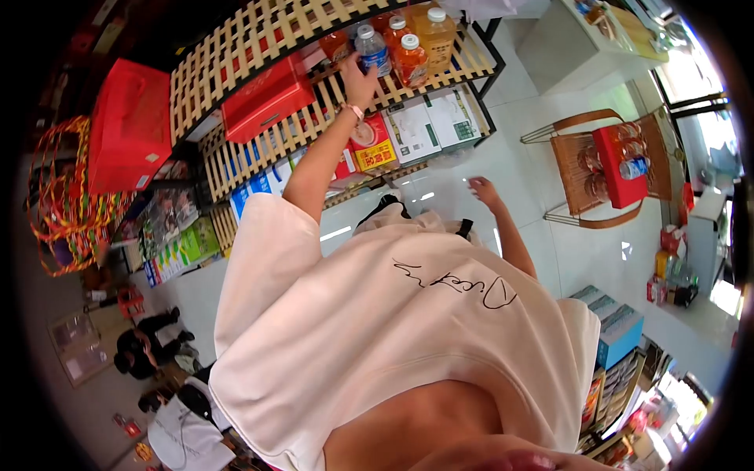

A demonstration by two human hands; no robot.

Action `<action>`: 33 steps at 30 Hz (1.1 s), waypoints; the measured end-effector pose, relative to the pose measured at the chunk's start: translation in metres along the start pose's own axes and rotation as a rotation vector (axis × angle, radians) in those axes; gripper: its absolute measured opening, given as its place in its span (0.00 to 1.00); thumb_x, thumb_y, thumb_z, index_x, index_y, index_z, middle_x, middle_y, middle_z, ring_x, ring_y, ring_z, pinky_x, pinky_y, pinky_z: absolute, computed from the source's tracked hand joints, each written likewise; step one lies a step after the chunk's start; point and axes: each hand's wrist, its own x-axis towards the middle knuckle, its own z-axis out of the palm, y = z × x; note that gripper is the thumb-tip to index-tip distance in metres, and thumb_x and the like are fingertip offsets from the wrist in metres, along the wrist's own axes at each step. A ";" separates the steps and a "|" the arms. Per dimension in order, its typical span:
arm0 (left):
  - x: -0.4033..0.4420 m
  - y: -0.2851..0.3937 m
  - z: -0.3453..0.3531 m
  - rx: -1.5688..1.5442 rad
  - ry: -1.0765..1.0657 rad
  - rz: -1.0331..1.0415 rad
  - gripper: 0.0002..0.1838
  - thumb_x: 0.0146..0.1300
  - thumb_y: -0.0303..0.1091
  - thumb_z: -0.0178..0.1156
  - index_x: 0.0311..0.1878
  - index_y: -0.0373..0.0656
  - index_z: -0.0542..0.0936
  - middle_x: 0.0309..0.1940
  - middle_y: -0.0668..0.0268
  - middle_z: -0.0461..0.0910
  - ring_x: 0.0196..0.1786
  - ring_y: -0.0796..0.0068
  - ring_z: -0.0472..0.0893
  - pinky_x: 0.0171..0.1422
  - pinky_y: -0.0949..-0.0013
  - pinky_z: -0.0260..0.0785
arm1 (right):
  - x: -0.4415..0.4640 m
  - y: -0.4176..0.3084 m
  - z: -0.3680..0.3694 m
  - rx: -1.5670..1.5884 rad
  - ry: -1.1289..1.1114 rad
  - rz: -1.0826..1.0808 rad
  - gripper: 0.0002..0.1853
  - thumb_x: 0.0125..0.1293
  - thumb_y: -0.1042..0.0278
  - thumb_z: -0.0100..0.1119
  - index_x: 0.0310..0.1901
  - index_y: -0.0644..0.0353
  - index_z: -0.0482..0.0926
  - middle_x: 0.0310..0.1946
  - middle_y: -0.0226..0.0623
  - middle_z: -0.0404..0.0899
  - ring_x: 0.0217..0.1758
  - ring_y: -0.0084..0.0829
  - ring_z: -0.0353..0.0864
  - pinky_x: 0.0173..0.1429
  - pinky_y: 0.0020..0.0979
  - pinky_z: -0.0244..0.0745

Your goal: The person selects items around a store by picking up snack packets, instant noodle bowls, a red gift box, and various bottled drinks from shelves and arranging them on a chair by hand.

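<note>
Watching remotely, I see the left hand (pixel 360 83) gripping the water bottle (pixel 370 49) low, presumably keeping it upright beside orange-drink bottles (pixel 411 64); the right hand (pixel 483 188) hangs loosely open.

A woven basket (pixel 85 208) in red, yellow and green hangs or stands beside a tall red box (pixel 129 129), as blue cartons (pixel 620 337) sit across a pale tiled floor (pixel 577 267) from a person in black (pixel 143 349) near a red stool (pixel 130 301).
</note>
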 end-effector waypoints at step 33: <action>0.007 -0.014 -0.020 0.092 -0.519 0.167 0.38 0.33 0.38 0.74 0.52 0.48 0.68 0.48 0.57 0.65 0.53 0.54 0.68 0.51 0.59 0.68 | 0.068 -0.232 0.186 -0.070 0.161 -0.365 0.30 0.54 0.63 0.63 0.58 0.58 0.63 0.42 0.45 0.75 0.42 0.34 0.75 0.47 0.31 0.70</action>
